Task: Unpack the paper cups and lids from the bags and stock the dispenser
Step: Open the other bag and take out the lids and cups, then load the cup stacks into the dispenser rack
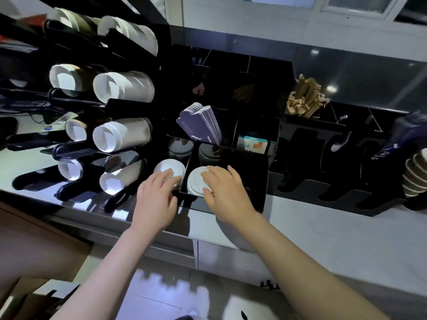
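Two stacks of white lids sit in the front compartments of the black dispenser [258, 172]. My left hand [157, 199] curls around the near side of the left lid stack [169, 167], fingers on its rim. My right hand [227, 192] lies over the right lid stack [195, 181], fingers across the top and thumb on its front edge. On the left, white paper cup stacks [122, 86] lie on their sides in black racks, mouths facing me. More lids [180, 146] show dimly in the compartments behind. No bags are in view.
Purple cup sleeves [198, 123] stand behind the lids. Wooden stirrers [305, 100] fill a bin at the back right. A ribbed cup stack [416, 179] lies in a rack at the far right. A cardboard box [34, 245] sits below the counter edge at the lower left.
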Demonstrator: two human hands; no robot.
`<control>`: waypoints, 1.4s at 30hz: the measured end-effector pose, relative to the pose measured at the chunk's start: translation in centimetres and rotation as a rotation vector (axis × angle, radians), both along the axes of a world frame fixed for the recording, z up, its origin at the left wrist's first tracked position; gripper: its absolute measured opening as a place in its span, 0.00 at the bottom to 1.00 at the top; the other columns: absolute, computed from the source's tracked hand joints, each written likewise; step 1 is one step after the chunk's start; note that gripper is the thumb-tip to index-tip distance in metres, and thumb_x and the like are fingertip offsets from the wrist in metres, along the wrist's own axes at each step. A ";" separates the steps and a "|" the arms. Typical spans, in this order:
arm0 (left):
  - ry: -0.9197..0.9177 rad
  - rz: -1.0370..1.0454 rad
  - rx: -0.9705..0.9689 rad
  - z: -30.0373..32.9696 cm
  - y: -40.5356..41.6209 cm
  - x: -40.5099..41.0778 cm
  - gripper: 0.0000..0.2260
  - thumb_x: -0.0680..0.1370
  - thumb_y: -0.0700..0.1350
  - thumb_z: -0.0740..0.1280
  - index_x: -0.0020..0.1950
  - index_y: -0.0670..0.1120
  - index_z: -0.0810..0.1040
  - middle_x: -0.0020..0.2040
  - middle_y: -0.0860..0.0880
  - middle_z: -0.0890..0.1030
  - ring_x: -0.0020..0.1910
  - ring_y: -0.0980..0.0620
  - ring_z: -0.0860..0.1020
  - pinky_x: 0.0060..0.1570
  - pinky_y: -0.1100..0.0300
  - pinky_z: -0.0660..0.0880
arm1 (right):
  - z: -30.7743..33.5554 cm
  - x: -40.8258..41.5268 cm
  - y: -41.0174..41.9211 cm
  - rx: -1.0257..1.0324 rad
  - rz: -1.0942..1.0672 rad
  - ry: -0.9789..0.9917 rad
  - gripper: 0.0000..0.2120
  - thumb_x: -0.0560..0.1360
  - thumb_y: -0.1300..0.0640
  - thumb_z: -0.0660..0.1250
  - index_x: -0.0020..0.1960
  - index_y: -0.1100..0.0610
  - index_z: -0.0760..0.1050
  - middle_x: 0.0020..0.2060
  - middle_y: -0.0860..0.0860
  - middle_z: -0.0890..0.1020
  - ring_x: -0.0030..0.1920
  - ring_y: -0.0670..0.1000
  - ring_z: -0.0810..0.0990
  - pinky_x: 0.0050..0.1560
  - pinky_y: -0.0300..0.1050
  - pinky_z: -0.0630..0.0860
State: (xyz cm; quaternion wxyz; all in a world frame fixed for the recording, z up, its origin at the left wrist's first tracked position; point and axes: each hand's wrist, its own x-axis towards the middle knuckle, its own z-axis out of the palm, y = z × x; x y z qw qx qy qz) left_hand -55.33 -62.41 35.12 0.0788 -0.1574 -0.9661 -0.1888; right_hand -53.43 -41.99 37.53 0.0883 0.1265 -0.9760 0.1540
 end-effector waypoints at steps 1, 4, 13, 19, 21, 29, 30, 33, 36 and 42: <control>0.016 0.014 0.026 0.2 0.2 0.1 0.25 0.68 0.42 0.61 0.66 0.46 0.77 0.68 0.45 0.75 0.67 0.41 0.72 0.63 0.42 0.69 | 0.2 0.4 0.5 -0.063 -0.009 0.022 0.17 0.79 0.56 0.63 0.67 0.56 0.74 0.69 0.52 0.74 0.70 0.52 0.69 0.77 0.53 0.49; 0.083 0.045 0.120 1.1 1.3 0.8 0.25 0.69 0.41 0.61 0.67 0.45 0.76 0.67 0.46 0.75 0.66 0.43 0.71 0.64 0.44 0.68 | 0.9 1.7 2.2 -0.215 -0.025 0.018 0.15 0.79 0.57 0.62 0.65 0.55 0.75 0.63 0.49 0.76 0.66 0.49 0.71 0.78 0.50 0.50; 0.130 -0.247 0.208 3.2 11.4 4.7 0.20 0.72 0.44 0.56 0.60 0.45 0.78 0.59 0.49 0.79 0.59 0.47 0.75 0.60 0.54 0.70 | 1.6 7.2 12.4 -0.410 -0.154 -0.096 0.11 0.80 0.57 0.62 0.60 0.51 0.77 0.58 0.44 0.78 0.61 0.45 0.71 0.66 0.41 0.62; 0.089 -0.470 0.058 3.2 22.7 7.7 0.18 0.74 0.43 0.57 0.59 0.47 0.79 0.57 0.52 0.79 0.57 0.50 0.75 0.57 0.58 0.69 | 1.2 12.2 22.1 -0.475 -0.258 -0.103 0.07 0.78 0.59 0.64 0.51 0.52 0.80 0.50 0.42 0.79 0.56 0.45 0.74 0.62 0.44 0.69; 0.042 -0.520 0.061 2.9 26.8 8.9 0.17 0.75 0.44 0.56 0.59 0.49 0.79 0.57 0.53 0.80 0.58 0.51 0.76 0.56 0.55 0.74 | 1.2 14.3 25.8 -0.498 -0.327 -0.119 0.08 0.78 0.58 0.64 0.52 0.51 0.80 0.50 0.41 0.79 0.56 0.42 0.74 0.60 0.38 0.69; -0.196 -0.721 0.162 1.5 44.2 13.9 0.15 0.80 0.42 0.61 0.66 0.51 0.75 0.65 0.55 0.75 0.65 0.56 0.70 0.63 0.63 0.66 | -0.6 24.2 40.7 -0.604 -0.632 -0.040 0.09 0.80 0.57 0.63 0.56 0.47 0.78 0.50 0.36 0.78 0.54 0.33 0.73 0.50 0.26 0.68; -0.244 -0.740 0.181 1.3 46.3 14.6 0.15 0.81 0.43 0.61 0.67 0.52 0.74 0.66 0.56 0.74 0.66 0.57 0.69 0.64 0.62 0.66 | -0.8 25.5 42.5 -0.624 -0.687 -0.011 0.09 0.79 0.58 0.63 0.56 0.47 0.77 0.51 0.36 0.78 0.55 0.33 0.73 0.49 0.26 0.68; -0.385 -0.794 0.209 0.9 52.2 16.6 0.18 0.81 0.44 0.63 0.71 0.52 0.70 0.69 0.55 0.70 0.68 0.56 0.68 0.67 0.61 0.66 | -1.1 29.2 47.2 -0.705 -0.884 0.136 0.12 0.77 0.62 0.64 0.58 0.49 0.76 0.52 0.42 0.80 0.53 0.34 0.74 0.46 0.26 0.68; -0.547 -0.797 0.255 0.4 57.5 18.4 0.26 0.80 0.48 0.67 0.76 0.52 0.62 0.74 0.52 0.64 0.72 0.53 0.65 0.70 0.57 0.65 | -1.0 32.0 51.5 -0.704 -1.018 0.293 0.15 0.75 0.66 0.64 0.58 0.52 0.75 0.52 0.45 0.79 0.51 0.39 0.75 0.49 0.30 0.69; -0.582 -0.753 0.238 -1.0 66.6 19.8 0.44 0.73 0.54 0.75 0.80 0.48 0.52 0.79 0.48 0.54 0.77 0.50 0.57 0.70 0.63 0.56 | -2.8 34.6 60.6 -0.574 -1.227 0.169 0.30 0.72 0.62 0.69 0.73 0.61 0.64 0.67 0.57 0.70 0.69 0.58 0.67 0.71 0.53 0.64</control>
